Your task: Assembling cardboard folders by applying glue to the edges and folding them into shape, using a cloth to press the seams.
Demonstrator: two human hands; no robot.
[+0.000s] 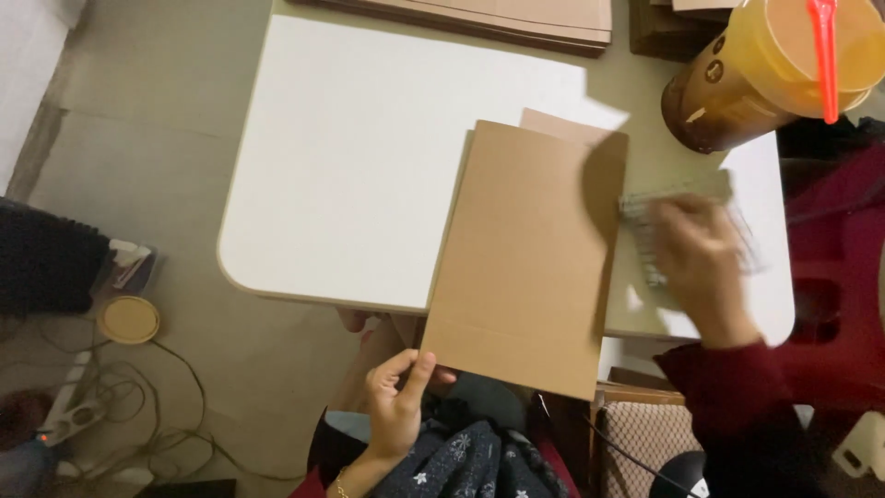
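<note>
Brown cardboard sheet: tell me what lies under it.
Under the brown cardboard sheet lies the white table; a second brown piece peeks out at its top edge. The left hand grips its lower corner. Anything else beneath is covered.

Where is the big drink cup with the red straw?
In the head view, the drink cup stands at the upper right, at the white table's far corner, beyond the right hand.

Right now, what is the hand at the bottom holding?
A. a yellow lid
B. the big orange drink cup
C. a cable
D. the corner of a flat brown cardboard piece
D: the left hand pinches the lower corner of the flat brown cardboard piece, which lies partly over the edge of the white table.
</note>
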